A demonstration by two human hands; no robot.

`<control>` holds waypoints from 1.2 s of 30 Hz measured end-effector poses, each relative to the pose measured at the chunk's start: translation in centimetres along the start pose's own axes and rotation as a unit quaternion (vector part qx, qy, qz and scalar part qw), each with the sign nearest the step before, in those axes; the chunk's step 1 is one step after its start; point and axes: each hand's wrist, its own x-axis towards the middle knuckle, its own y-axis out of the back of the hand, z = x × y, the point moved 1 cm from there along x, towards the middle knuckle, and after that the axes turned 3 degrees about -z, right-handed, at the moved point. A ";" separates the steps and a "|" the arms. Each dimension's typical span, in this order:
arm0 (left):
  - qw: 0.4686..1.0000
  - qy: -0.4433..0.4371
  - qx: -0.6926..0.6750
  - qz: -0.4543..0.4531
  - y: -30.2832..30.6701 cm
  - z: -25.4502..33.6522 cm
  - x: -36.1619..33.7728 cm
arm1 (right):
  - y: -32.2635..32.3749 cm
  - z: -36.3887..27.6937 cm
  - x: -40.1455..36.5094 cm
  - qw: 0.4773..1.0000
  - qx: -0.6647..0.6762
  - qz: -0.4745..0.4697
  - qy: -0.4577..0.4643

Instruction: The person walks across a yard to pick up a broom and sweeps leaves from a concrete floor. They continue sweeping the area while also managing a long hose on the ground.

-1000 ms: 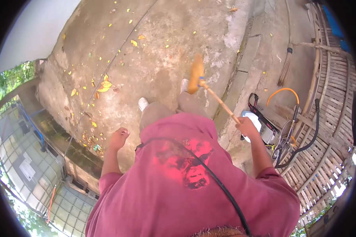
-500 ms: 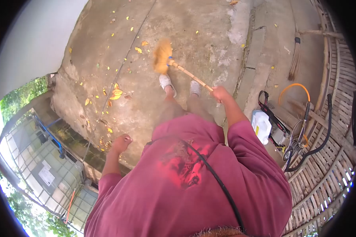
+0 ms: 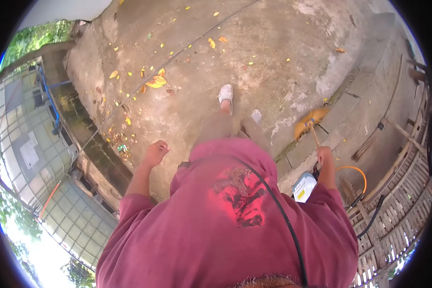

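Note:
My right hand [image 3: 324, 154] is wrapped round the wooden handle of a soft broom [image 3: 313, 121], out to my right. The broom's tan, fan-shaped head is low over the concrete, near the raised strip along the right side; whether it touches cannot be made out. My left hand [image 3: 157, 153] hangs at my left side with its fingers curled in and nothing visible in them. Yellow and brown leaves [image 3: 156, 81] lie scattered on the concrete floor [image 3: 187, 105], thickest ahead and to the left.
A white plastic jug [image 3: 304, 187] stands below my right forearm, near an orange hose [image 3: 357, 169]. A stick broom [image 3: 367, 146] lies by the bamboo slats [image 3: 403, 201] at right. On the left is a caged tank [image 3: 29, 149]. A dark line [image 3: 182, 49] crosses the floor.
My right hand has swung the broom from in front of my feet out to the right. My view has turned, and my feet have shifted in a step. The left hand stays curled.

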 end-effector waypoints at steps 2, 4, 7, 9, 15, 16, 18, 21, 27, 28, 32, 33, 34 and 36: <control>0.999 0.006 -0.035 0.019 0.7 -3.9 -1.0 | 3.8 -16.1 0.5 1.000 -0.008 0.005 -0.026; 0.997 0.028 -0.050 0.046 2.1 -6.0 -2.1 | 4.8 -30.7 0.7 0.974 0.221 0.045 -0.007; 0.992 0.089 -0.048 0.081 3.7 -7.6 -4.0 | 6.4 -50.4 -2.1 0.976 0.181 0.025 0.115; 0.987 0.117 -0.055 0.096 3.1 -9.1 -4.4 | 5.7 -60.4 -0.8 0.975 0.097 0.014 0.202; 0.987 0.092 -0.105 0.079 1.4 -9.5 -2.1 | 7.3 -67.2 -10.8 0.916 0.206 -0.138 0.316; 0.990 0.067 -0.110 0.055 1.0 -9.3 -0.5 | 8.5 -62.3 -14.6 0.930 0.154 -0.067 0.328; 0.992 0.027 -0.122 0.029 0.0 -9.0 2.9 | 8.8 -52.1 -18.4 0.937 0.095 0.025 0.336; 0.993 0.017 -0.114 0.003 0.4 -8.4 7.7 | 7.0 -37.3 -20.7 0.935 0.104 0.149 0.306; 0.999 -0.002 0.029 0.025 7.7 2.3 14.3 | 8.9 -18.1 -24.0 0.977 0.036 0.209 -0.002; 0.999 -0.022 0.010 0.027 8.5 3.7 15.6 | 9.4 -16.1 -22.6 0.978 0.040 0.201 -0.038; 0.997 -0.046 -0.014 0.059 9.7 13.0 16.9 | 13.2 -11.3 -13.3 0.940 0.228 0.087 -0.237; 0.996 -0.042 -0.006 0.078 9.6 16.4 16.5 | 13.5 -9.6 -9.5 0.941 0.241 0.088 -0.219; 0.996 -0.050 0.012 0.077 8.9 19.5 16.1 | 13.5 -8.0 -4.9 0.947 0.250 0.097 -0.179; 0.995 -0.064 0.060 0.055 6.7 25.5 14.3 | 14.2 -6.7 2.1 0.958 0.238 0.126 -0.095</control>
